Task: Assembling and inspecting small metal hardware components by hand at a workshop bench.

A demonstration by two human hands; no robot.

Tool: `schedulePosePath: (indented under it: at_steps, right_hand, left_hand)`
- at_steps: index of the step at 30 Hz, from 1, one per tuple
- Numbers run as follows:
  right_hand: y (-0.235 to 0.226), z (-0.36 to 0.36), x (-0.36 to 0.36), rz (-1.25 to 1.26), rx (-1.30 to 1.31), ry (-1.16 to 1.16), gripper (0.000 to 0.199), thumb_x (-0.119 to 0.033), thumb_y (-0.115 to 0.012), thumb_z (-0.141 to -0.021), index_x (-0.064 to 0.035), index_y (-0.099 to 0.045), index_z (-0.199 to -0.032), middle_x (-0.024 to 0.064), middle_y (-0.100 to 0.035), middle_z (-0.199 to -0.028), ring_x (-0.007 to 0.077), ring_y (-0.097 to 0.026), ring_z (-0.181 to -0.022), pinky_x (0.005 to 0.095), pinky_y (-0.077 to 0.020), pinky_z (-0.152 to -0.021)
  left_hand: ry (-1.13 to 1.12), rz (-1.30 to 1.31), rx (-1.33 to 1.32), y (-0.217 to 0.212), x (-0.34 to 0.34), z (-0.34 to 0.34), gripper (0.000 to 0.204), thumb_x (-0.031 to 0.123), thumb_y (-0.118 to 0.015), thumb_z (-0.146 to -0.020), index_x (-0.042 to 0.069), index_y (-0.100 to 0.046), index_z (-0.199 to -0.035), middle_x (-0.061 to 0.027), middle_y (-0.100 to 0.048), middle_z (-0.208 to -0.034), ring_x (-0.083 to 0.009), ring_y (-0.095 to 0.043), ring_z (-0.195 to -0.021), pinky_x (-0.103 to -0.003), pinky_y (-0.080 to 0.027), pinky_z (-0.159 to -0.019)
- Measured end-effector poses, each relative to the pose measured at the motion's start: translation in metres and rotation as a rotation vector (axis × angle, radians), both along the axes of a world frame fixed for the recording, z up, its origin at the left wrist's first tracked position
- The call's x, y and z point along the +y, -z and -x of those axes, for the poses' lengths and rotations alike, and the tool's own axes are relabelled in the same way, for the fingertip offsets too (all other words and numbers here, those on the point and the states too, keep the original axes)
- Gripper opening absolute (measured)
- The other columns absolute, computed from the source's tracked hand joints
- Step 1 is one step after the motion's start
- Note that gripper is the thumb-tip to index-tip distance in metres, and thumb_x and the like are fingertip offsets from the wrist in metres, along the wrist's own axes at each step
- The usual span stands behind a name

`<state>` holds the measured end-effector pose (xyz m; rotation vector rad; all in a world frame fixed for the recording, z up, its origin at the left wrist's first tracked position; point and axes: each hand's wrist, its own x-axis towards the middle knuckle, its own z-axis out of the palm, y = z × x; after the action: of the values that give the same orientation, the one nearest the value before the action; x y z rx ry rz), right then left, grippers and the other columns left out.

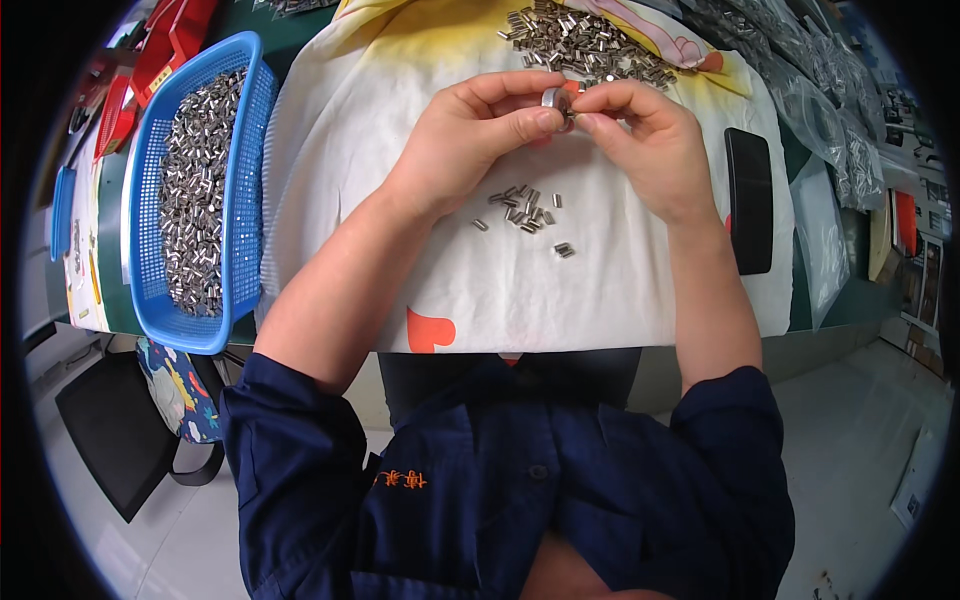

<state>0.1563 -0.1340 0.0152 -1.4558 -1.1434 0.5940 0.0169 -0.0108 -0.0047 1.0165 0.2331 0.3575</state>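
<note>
Above the middle of the cloth, my left hand (455, 135) pinches a small round silver metal ring (550, 98) between thumb and forefinger. My right hand (650, 140) meets it from the other side, thumb and forefinger closed together at the ring's face. Whatever small piece sits in the right fingertips is too small and hidden to make out. Below the hands, several short metal cylinders (525, 212) lie scattered on the white cloth (590, 300). Just beyond the hands spreads a large heap of similar metal cylinders (565, 42).
A blue plastic basket (250, 190) full of metal cylinders stands at the left. To the right lies a black phone-like slab (750, 200). Clear plastic bags (825, 130) pile up at the far right, and red bins (185, 40) stand at the far left. A chair (110, 430) is lower left.
</note>
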Motion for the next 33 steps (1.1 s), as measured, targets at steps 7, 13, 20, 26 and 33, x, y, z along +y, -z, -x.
schedulePosePath:
  at_steps: [7,13,20,26,33]
  right_hand:
    - [-0.005,0.009,-0.001,-0.001,-0.115,0.068,0.009,-0.003,-0.062,-0.075,-0.0021,-0.063,-0.084,0.0044,-0.064,-0.081,0.0116,-0.058,-0.074,0.0249,-0.0466,-0.067]
    - [-0.009,0.018,0.001,-0.060,-0.521,0.194,0.007,-0.002,-0.063,-0.072,-0.0035,-0.062,-0.079,0.0090,-0.062,-0.078,0.0201,-0.061,-0.072,0.0275,-0.0489,-0.064]
    - [-0.016,0.016,-0.003,-0.024,-0.357,0.158,0.007,-0.001,-0.062,-0.073,-0.0016,-0.062,-0.080,0.0084,-0.063,-0.079,0.0172,-0.062,-0.069,0.0254,-0.0492,-0.062]
    - [-0.020,0.013,-0.005,-0.010,-0.325,0.159,0.008,-0.001,-0.062,-0.074,-0.0005,-0.063,-0.081,0.0068,-0.064,-0.079,0.0142,-0.062,-0.070,0.0234,-0.0488,-0.064]
    - [-0.018,0.012,-0.004,-0.038,-0.260,0.083,0.008,0.000,-0.061,-0.074,-0.0003,-0.062,-0.082,0.0057,-0.063,-0.077,0.0138,-0.061,-0.069,0.0238,-0.0482,-0.063]
  left_hand:
    - [-0.037,-0.199,0.091,-0.006,-0.003,0.000,0.032,0.007,-0.066,-0.079,-0.002,-0.058,-0.109,-0.0082,-0.063,-0.099,-0.0102,-0.058,-0.087,-0.023,-0.048,-0.077]
    - [-0.057,-0.250,0.144,-0.014,-0.006,0.001,0.033,0.005,-0.064,-0.079,-0.001,-0.058,-0.111,-0.0053,-0.063,-0.094,-0.0098,-0.058,-0.083,-0.022,-0.047,-0.077]
    - [-0.057,-0.284,0.159,-0.012,-0.004,0.002,0.034,0.006,-0.066,-0.078,-0.002,-0.058,-0.110,-0.0061,-0.064,-0.093,-0.0091,-0.058,-0.082,-0.022,-0.047,-0.075]
    - [-0.020,-0.214,0.117,-0.014,-0.004,0.002,0.033,0.004,-0.064,-0.079,-0.001,-0.058,-0.111,-0.0061,-0.063,-0.098,-0.0085,-0.058,-0.083,-0.022,-0.047,-0.077]
    - [-0.009,-0.226,0.093,-0.012,-0.003,0.002,0.036,0.006,-0.064,-0.079,-0.002,-0.055,-0.113,-0.0098,-0.062,-0.100,-0.0151,-0.059,-0.091,-0.028,-0.047,-0.083]
